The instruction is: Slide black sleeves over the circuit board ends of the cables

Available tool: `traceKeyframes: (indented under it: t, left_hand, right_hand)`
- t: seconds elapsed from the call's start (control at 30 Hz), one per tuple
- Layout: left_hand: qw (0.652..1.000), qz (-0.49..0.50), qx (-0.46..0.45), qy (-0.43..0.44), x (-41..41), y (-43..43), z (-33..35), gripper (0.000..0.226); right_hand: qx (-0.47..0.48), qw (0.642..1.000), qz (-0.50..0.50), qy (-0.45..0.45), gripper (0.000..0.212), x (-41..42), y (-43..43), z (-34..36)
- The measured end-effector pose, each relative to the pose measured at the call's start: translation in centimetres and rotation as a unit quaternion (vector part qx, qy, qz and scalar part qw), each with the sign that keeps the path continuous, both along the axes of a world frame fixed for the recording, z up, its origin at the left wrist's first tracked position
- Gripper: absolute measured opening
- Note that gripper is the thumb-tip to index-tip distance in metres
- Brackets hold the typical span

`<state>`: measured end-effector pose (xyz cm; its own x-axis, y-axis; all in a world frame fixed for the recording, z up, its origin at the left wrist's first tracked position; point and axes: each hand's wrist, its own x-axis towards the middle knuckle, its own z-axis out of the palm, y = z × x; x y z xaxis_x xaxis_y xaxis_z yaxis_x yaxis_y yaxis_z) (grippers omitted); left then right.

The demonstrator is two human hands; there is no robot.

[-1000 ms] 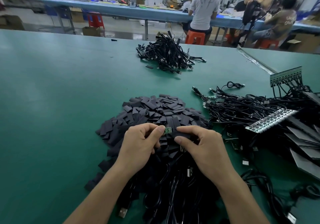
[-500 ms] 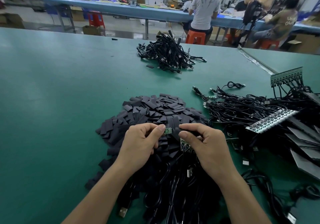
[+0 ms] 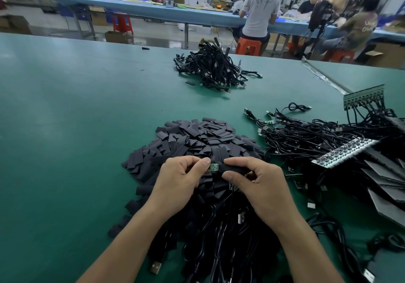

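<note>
My left hand (image 3: 182,182) pinches a small green circuit board (image 3: 213,167) between thumb and forefinger. My right hand (image 3: 260,184) grips a black sleeve (image 3: 232,168) whose open end meets the board's right side. Both hands hover over a large heap of loose black sleeves (image 3: 197,138). A tangle of black cables (image 3: 219,239) lies under my wrists, with a USB plug (image 3: 156,267) sticking out at the front.
A pile of finished cables (image 3: 214,68) lies far back on the green table (image 3: 65,129). To the right sprawl more cables (image 3: 317,138), circuit board strips (image 3: 344,151) and dark sheets (image 3: 385,186). People sit at a blue bench behind.
My right hand has brought the black sleeve up against the board held in my left hand. The second board seen under my right fingers is now mostly hidden.
</note>
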<state>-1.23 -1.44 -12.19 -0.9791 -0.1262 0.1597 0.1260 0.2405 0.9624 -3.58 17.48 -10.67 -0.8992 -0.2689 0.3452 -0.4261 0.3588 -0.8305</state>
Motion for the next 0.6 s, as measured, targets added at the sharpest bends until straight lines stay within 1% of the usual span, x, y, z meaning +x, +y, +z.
traceKeyframes:
  t: [0.13,0.43,0.6]
  left_hand:
    - [1.000,-0.003,-0.009,-0.001,-0.03,0.08,0.13,0.028]
    - [1.000,-0.016,-0.015,0.000,0.02,-0.13,0.02,0.033]
    - [0.999,-0.027,-0.018,-0.006,0.02,-0.11,0.01,0.028]
  right_hand:
    - [0.003,1.000,-0.012,0.004,0.030,0.05,-0.01,-0.02]
    - [-0.006,0.999,-0.017,0.030,0.022,0.12,-0.09,-0.27]
    - [-0.006,1.000,-0.008,0.003,0.026,0.00,-0.03,-0.35]
